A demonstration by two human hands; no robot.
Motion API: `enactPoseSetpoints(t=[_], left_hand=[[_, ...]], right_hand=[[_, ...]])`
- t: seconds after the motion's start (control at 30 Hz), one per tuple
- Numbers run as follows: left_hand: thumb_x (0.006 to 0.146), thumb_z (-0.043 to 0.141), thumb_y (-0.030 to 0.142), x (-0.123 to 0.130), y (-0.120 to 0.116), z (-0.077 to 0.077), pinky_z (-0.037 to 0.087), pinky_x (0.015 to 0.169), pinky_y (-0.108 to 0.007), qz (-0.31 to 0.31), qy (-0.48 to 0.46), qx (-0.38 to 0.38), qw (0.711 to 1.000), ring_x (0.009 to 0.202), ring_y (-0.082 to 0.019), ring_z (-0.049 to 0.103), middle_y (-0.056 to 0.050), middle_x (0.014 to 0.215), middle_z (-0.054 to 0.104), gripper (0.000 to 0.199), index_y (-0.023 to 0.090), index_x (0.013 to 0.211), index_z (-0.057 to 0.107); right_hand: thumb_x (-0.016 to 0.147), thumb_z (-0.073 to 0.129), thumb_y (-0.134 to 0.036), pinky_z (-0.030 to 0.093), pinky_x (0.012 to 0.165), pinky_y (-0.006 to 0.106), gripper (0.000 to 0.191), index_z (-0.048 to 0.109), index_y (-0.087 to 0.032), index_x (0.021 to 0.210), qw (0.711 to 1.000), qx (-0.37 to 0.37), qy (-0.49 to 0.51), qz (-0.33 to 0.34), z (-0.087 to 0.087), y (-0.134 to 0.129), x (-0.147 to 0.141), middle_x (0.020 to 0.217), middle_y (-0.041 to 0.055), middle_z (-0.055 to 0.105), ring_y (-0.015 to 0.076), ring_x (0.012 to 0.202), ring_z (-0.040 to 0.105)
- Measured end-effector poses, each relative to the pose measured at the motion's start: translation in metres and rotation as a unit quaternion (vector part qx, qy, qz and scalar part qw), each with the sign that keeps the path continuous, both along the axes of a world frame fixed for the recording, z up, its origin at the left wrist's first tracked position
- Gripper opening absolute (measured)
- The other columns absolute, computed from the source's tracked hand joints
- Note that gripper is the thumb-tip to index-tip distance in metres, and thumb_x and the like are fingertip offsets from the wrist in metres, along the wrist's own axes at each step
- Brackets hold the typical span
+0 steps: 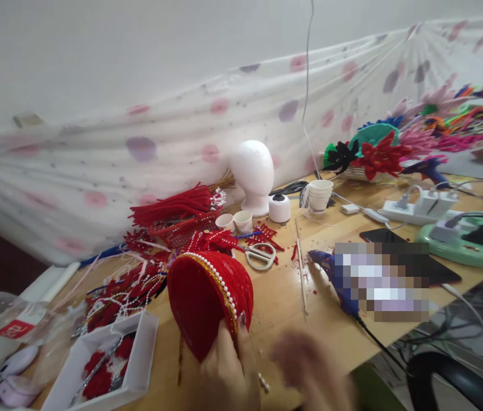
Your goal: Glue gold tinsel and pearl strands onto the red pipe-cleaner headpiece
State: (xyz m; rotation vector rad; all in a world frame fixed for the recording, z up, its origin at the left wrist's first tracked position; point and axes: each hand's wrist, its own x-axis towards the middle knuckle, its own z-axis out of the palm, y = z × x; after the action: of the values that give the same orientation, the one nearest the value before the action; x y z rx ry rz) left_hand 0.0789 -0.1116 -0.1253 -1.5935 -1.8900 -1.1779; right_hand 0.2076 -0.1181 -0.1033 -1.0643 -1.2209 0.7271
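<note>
Right, the left hand (228, 374) has its grip clenched on the lower edge of a red headpiece (209, 299), thumb pressed over the rim where a line of gold trim and white pearls runs round it; the piece is tilted, its open side facing left, held just above the wooden counter (284, 297) near the front edge. Over to the right hand (310, 371), and it's a blur low in the frame, just beside the left one and apart from the headpiece; whether its grip is released or clenched I cannot tell. Just left of the headpiece sits a white box (139, 365) with red flowers and pearl strands inside. Behind it, a heap of red tassels (173, 208) and beaded pieces. Scissors (261, 256) lie flat just beyond the headpiece, two small paper cups (235, 221) behind them, and a white foam head form (253, 174) stands upright against the draped spotted cloth (160, 142). To the right, a blue glue gun (335, 277) lies on the counter, cable trailing off the front edge, with a stack of paper cups (319, 195) and a white power strip (417, 208) farther back.
</note>
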Motion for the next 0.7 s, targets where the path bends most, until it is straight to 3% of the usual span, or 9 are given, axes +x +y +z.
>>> enactPoseSetpoints(t=[0.1, 0.23, 0.4, 0.5, 0.7], left_hand=[[0.108, 0.042, 0.039, -0.001, 0.0, -0.005, 0.053, 0.055, -0.023, 0.012, -0.001, 0.02, 1.0, 0.055, -0.019, 0.075, -0.011, 0.069, 0.078, 0.043, 0.009, 0.098, 0.072], [0.106, 0.05, 0.035, -0.007, -0.005, -0.018, 0.053, 0.056, -0.022, 0.0, -0.019, 0.062, 0.998, 0.054, -0.018, 0.074, -0.01, 0.071, 0.079, 0.033, 0.011, 0.098, 0.071], [0.104, 0.054, 0.026, -0.019, -0.013, -0.034, 0.054, 0.06, -0.022, -0.076, 0.0, 0.129, 0.989, 0.058, -0.015, 0.074, -0.005, 0.074, 0.079, 0.018, 0.016, 0.1, 0.069], [0.103, 0.055, 0.027, -0.025, -0.017, -0.042, 0.055, 0.061, -0.024, -0.067, 0.018, 0.14, 0.988, 0.059, -0.016, 0.074, -0.005, 0.074, 0.079, 0.018, 0.018, 0.098, 0.069], [0.106, 0.047, 0.033, -0.029, -0.02, -0.048, 0.058, 0.061, -0.027, -0.044, 0.008, 0.095, 0.994, 0.062, -0.02, 0.076, -0.006, 0.074, 0.079, 0.027, 0.02, 0.094, 0.067]], right_hand=[[0.107, 0.045, -0.048, 0.042, 0.04, 0.024, 0.038, 0.064, -0.024, 0.084, 0.993, -0.08, 0.075, 0.04, -0.002, 0.0, -0.003, 0.05, -0.005, 0.05, 0.0121, 0.038, 0.047], [0.103, 0.051, -0.054, 0.045, 0.05, 0.025, 0.035, 0.061, -0.024, 0.091, 0.98, -0.09, 0.148, 0.096, 0.007, 0.013, 0.011, 0.06, -0.0058, 0.047, 0.0123, 0.049, 0.05], [0.097, 0.065, -0.044, 0.032, 0.052, 0.024, 0.021, 0.064, -0.023, 0.094, 0.982, -0.058, 0.057, 0.172, 0.026, 0.046, -0.001, 0.065, -0.0086, 0.032, 0.0113, 0.056, 0.035], [0.094, 0.066, -0.037, 0.028, 0.052, 0.024, 0.015, 0.066, -0.023, 0.099, 0.971, -0.058, 0.053, 0.224, 0.029, 0.058, -0.017, 0.064, -0.01, 0.024, 0.0115, 0.056, 0.029], [0.097, 0.059, -0.035, 0.027, 0.051, 0.024, 0.016, 0.06, -0.022, 0.087, 0.957, -0.065, 0.048, 0.28, 0.029, 0.064, -0.029, 0.065, -0.008, 0.037, 0.0113, 0.056, 0.032]])
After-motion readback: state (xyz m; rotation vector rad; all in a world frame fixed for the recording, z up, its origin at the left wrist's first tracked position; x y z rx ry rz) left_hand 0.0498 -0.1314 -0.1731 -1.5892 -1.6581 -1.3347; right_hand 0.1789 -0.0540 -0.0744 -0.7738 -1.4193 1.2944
